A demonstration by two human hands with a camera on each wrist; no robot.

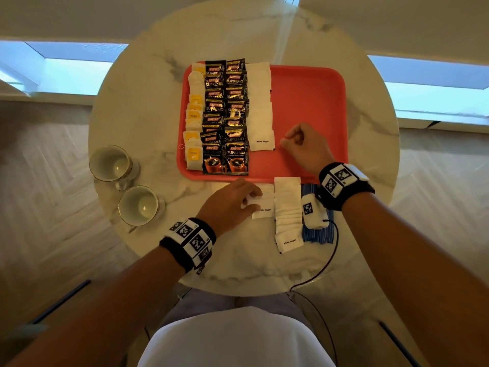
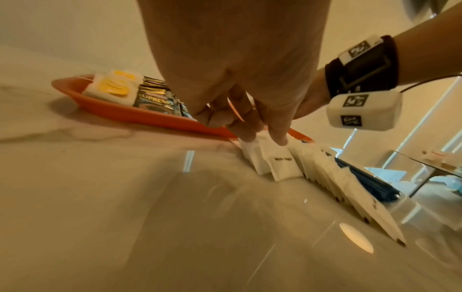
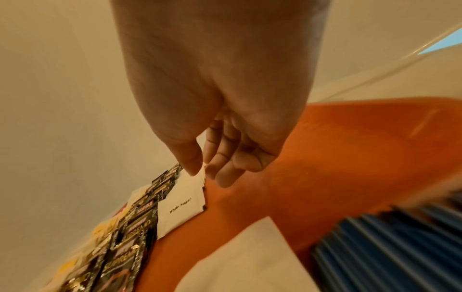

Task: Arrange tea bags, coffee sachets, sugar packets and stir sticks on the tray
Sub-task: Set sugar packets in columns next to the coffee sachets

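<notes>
So, quick rundown of the sugar step:

Sugar packets: one overlapping column sits on the red tray (image 1: 312,102) just right of the coffee, front packet (image 1: 262,140) reading "White Sugar". A second fanned row (image 1: 288,210) lies on the table in front of the tray, plus a small pile (image 1: 262,205) under the left hand, same print.

Left hand (image 1: 230,200): palm down on the table just in front of the tray, fingertips (image 2: 246,134) and thumb curled onto the top packet of that pile, pinching it.

Right hand (image 1: 304,145): over the bare tray floor beside the front packet, fingers (image 3: 225,166) loosely curled with the thumb near them, nothing held that I can see.

Coffee sachets (image 1: 225,115): two black columns on the tray, printed "KOPIKO SUPREMO".

Tea bags (image 1: 194,120): white with yellow tags, one column along the tray's left edge.

Stir sticks (image 1: 317,234): blue bundle on the table, right of the fanned row, partly under the right wrist.

Wrists: black bands with black-and-white square markers.

Table (image 1: 148,102): round, white marble look, two empty cups (image 1: 111,162) on its left side.

Room: pale wood floor, bright strips of light on both sides.
</notes>
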